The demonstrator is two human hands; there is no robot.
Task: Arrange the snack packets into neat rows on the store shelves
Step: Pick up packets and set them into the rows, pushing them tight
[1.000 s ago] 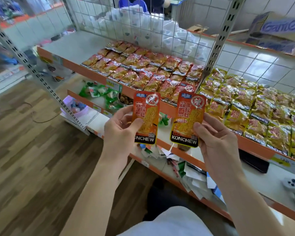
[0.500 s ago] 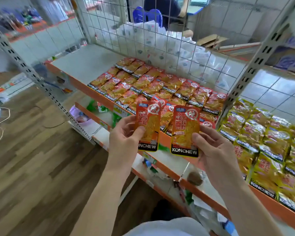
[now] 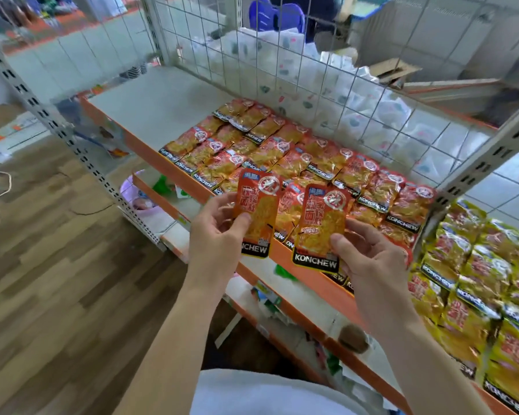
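Observation:
My left hand (image 3: 219, 232) pinches an orange-red snack packet (image 3: 259, 205) upright, thumb on its front. My right hand (image 3: 366, 262) holds a second identical packet (image 3: 322, 226) marked KONCHEW beside it. Both packets hover just in front of the shelf's orange front edge. Behind them, rows of the same red packets (image 3: 297, 157) lie overlapping on the grey shelf (image 3: 159, 106), filling its right part. The shelf's left part is bare.
A wire mesh panel (image 3: 282, 70) backs the shelf. A slotted metal upright (image 3: 63, 136) stands at the left, another (image 3: 477, 169) at the right. Yellow packets (image 3: 486, 277) fill the neighbouring shelf on the right. A lower shelf (image 3: 297, 298) holds loose litter. Wooden floor lies to the left.
My view has moved closer and leftward along the shelf. Both hands with their packets have come nearer to the red packet rows, still held side by side.

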